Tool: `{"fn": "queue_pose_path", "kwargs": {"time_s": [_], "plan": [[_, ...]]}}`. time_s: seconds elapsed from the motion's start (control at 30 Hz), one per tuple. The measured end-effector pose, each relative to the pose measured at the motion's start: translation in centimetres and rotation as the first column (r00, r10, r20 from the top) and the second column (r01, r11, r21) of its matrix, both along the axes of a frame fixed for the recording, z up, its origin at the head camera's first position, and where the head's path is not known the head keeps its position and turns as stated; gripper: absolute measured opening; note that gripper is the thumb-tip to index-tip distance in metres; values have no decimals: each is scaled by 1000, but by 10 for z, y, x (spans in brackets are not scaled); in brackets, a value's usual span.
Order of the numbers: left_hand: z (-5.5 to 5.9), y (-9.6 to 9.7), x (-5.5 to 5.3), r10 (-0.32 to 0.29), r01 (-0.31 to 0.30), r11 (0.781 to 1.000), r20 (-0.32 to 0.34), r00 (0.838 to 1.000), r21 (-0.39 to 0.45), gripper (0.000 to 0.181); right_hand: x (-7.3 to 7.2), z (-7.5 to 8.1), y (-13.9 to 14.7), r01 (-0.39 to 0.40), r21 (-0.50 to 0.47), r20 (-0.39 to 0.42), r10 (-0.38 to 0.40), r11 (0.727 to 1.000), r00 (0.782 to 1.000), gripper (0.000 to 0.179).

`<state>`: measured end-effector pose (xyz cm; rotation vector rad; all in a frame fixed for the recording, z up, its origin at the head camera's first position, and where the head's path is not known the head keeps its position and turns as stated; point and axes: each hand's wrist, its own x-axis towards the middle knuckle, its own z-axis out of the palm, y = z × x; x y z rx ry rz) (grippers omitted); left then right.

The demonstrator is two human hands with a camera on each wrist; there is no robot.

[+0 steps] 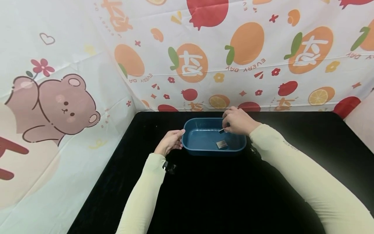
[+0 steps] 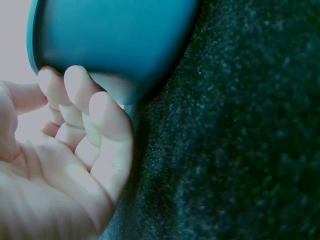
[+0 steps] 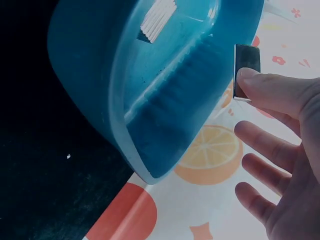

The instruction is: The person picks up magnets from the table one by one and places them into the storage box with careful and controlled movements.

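Observation:
A blue oblong plastic basin (image 1: 201,139) stands on the black table. My left hand (image 1: 171,141) grips its left end, the thumb at the rim and the curled fingers (image 2: 80,90) against the outer wall. Above the basin's right part, my right hand (image 1: 238,121) pinches a small flat rectangular piece (image 3: 247,56), dark-faced with shiny metal edges, between thumb and forefinger. Its other fingers are spread apart. On the basin floor, right of the middle, lies a silvery ribbed block (image 1: 221,144), like a stack of thin metal bars.
The black tabletop (image 1: 187,195) spreads around the basin. Behind it hangs a white cloth (image 1: 216,84) printed with fruit, and at the left another cloth (image 1: 67,107) with a bear. A small white speck (image 3: 68,156) lies on the table near the basin.

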<state>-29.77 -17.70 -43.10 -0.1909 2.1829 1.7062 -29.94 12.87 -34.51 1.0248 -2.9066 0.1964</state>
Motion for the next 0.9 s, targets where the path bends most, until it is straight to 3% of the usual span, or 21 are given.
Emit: {"fn": "queue_pose_path", "kwargs": {"time_s": [0.9], "plan": [[-2,-1,-1,-12,12,1000,11,1000,6,39,-2,-4,-5,24,16,11,-24,1000,1000,3]]}}
